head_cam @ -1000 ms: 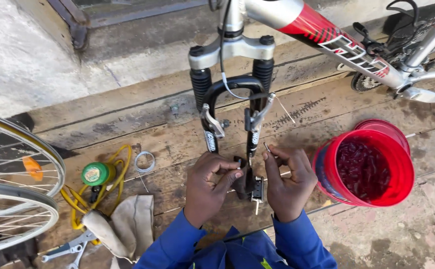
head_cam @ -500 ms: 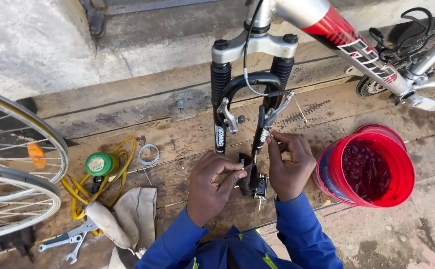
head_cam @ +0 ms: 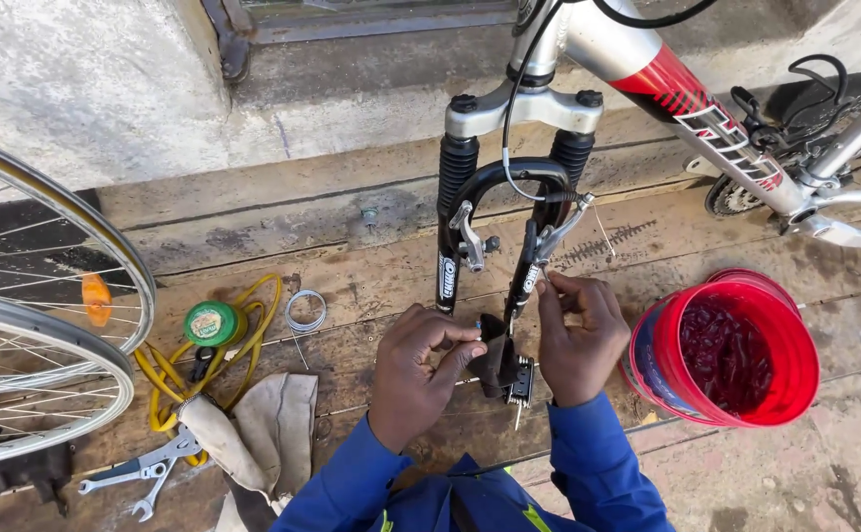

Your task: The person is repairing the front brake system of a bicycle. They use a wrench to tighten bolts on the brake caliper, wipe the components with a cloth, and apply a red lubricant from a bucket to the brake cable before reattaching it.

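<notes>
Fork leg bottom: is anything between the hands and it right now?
Nothing visible stands between them. The left hand and right hand are already on the lower end of the black suspension fork, fingers around a small black part there. What their fingers cover is hidden.

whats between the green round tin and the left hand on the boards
In the head view, a small coil of wire lies between the green tin and the left hand; the rest is bare wood.

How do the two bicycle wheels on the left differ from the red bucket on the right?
The bicycle wheels are thin, open rings with metal spokes; the red bucket is a solid plastic container. The wheels run out of view at the left edge; the bucket shows whole. One wheel carries an orange reflector; the bucket holds dark red contents. Both are round and lie apart from the hands.
</notes>
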